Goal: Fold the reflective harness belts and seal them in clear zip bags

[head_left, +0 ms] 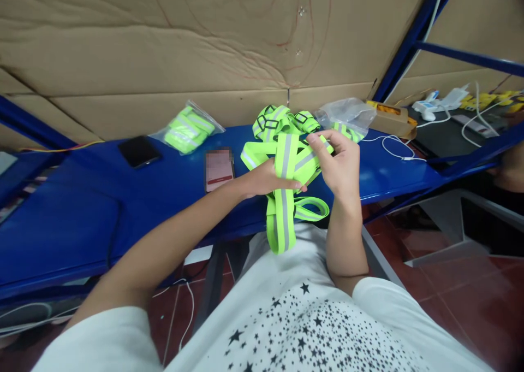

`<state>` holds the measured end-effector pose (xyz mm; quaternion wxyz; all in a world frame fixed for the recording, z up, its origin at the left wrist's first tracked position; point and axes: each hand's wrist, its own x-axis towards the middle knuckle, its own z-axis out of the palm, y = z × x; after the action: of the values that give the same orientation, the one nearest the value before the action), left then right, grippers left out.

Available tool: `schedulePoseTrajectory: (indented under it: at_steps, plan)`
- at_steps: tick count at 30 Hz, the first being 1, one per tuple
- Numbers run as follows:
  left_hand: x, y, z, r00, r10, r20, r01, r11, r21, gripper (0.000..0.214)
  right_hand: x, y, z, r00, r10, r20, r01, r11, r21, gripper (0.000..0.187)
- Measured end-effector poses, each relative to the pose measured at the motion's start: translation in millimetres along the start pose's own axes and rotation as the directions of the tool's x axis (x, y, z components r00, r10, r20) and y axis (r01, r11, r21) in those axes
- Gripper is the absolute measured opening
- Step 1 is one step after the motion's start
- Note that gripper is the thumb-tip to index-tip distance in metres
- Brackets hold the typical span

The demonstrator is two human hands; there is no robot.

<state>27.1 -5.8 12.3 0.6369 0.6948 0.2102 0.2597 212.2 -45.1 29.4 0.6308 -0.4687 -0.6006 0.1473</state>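
Observation:
A neon-yellow reflective strap with a grey stripe hangs in loops between my hands, over the front edge of the blue table. My left hand is closed around its folded middle, thumb and fingers partly covered by the strap. My right hand pinches the upper part of the same strap between thumb and fingers. Lower loops dangle near my shirt. Behind my hands lies a bundle of similar reflective straps with black buckles.
On the blue table lie a phone with a lit screen, a dark phone and a bagged reflective strap. A clear plastic bag and a cardboard box stand right, near white cables. Cardboard backs the table.

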Motion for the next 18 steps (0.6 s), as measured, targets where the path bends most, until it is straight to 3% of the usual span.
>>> schedulePoseTrajectory:
  at_steps: [6, 10, 13, 16, 18]
  plan:
    - [-6.3, 10.0, 2.4, 0.994, -0.078, 0.075, 0.085, 0.992, -0.098, 0.044, -5.6, -4.4, -4.5, 0.999, 0.04, 0.035, -0.039, 0.999, -0.03, 0.036]
    - [-8.7, 7.9, -0.6, 0.996, -0.069, 0.057, 0.071, 0.997, -0.022, 0.04, -2.8, -4.4, -5.9, 0.995, -0.079, 0.055, 0.088, 0.979, -0.185, 0.036]
    - [-9.0, 4.4, -3.5, 0.995, -0.076, 0.063, 0.074, 0.997, 0.025, 0.042, -1.6, -5.6, -5.1, 0.979, -0.146, 0.142, 0.179, 0.948, -0.263, 0.031]
    - [-8.4, 3.4, -4.0, 0.997, -0.038, 0.062, 0.034, 0.997, 0.069, 0.04, -2.8, -8.7, -6.4, 0.957, -0.139, 0.256, 0.205, 0.944, -0.257, 0.043]
    - [-7.6, 3.2, -3.4, 1.0, 0.007, 0.018, -0.009, 0.993, 0.115, 0.039, -5.4, -10.0, -9.3, 0.916, -0.133, 0.379, 0.24, 0.938, -0.251, 0.051]
